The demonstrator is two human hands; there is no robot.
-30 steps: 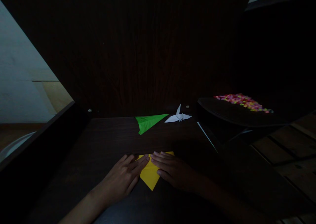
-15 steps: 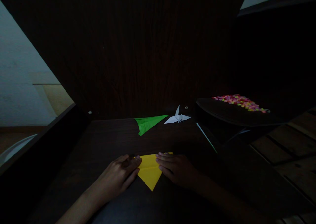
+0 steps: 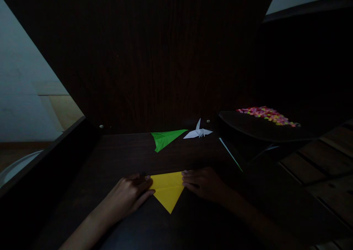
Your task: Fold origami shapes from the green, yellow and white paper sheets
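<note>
A yellow paper [image 3: 167, 189], folded into a downward-pointing triangle, lies flat on the dark wooden table [image 3: 121, 158] right in front of me. My left hand [image 3: 129, 196] rests palm down with its fingertips on the paper's left corner. My right hand [image 3: 205, 184] lies flat with its fingertips on the right corner. Both hands press the paper against the table; neither lifts it.
A green folded paper plane [image 3: 165, 138] and a white paper crane [image 3: 198, 131] sit at the table's far edge against a dark wooden panel. To the right is a dark tray [image 3: 261, 130] holding many small colourful pieces [image 3: 266, 115]. The scene is dim.
My two hands have slid apart along the top edge of the yellow paper, from its middle to its outer corners, uncovering more of the triangle.
</note>
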